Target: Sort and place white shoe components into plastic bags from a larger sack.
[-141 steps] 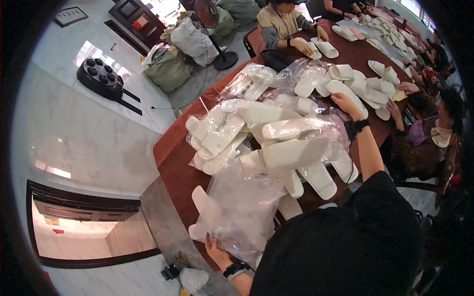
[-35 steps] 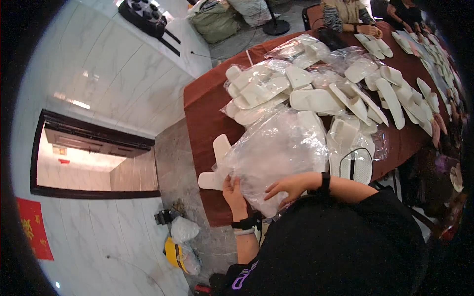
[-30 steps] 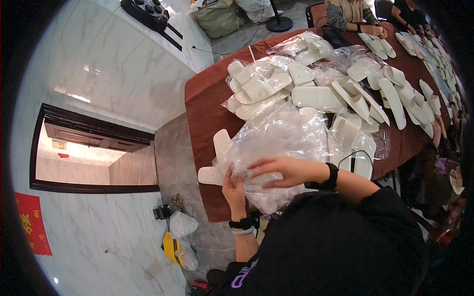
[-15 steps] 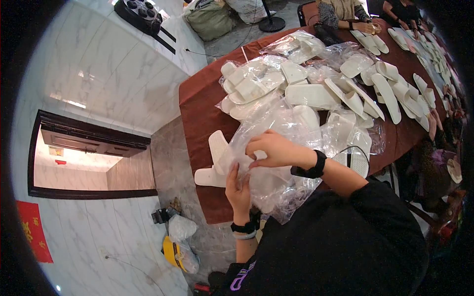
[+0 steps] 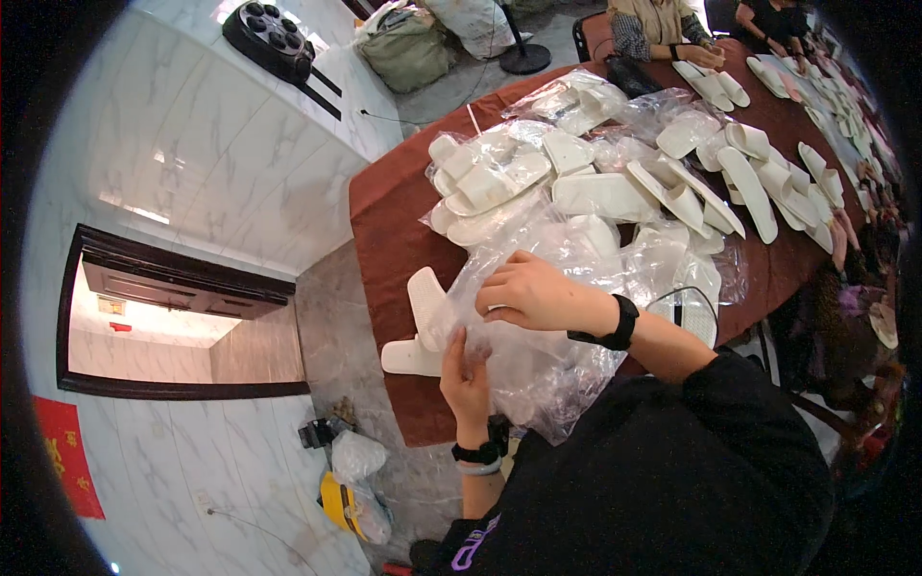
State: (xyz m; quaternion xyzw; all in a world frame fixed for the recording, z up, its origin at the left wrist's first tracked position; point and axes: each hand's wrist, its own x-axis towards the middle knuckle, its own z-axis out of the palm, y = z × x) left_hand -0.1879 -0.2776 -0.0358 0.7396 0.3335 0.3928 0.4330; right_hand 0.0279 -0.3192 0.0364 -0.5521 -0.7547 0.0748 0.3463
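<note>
Reddish-brown wooden table [image 5: 384,211] on pale marble-look floor [image 5: 173,144], covered in white flat slippers [image 5: 595,197] (many bagged). Left hand [image 5: 466,370] pinches the crinkled clear plastic bag [image 5: 538,355] at the near table edge, right hand [image 5: 528,293] grips its top. Another white slipper [image 5: 423,302] lies just beside it.

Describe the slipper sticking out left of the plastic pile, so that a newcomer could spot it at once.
Start at the near end of the long brown table. The left hand and right hand work a heap of clear bags there. The white slipper lies bare at the heap's left edge, unlike the bagged ones.
</note>
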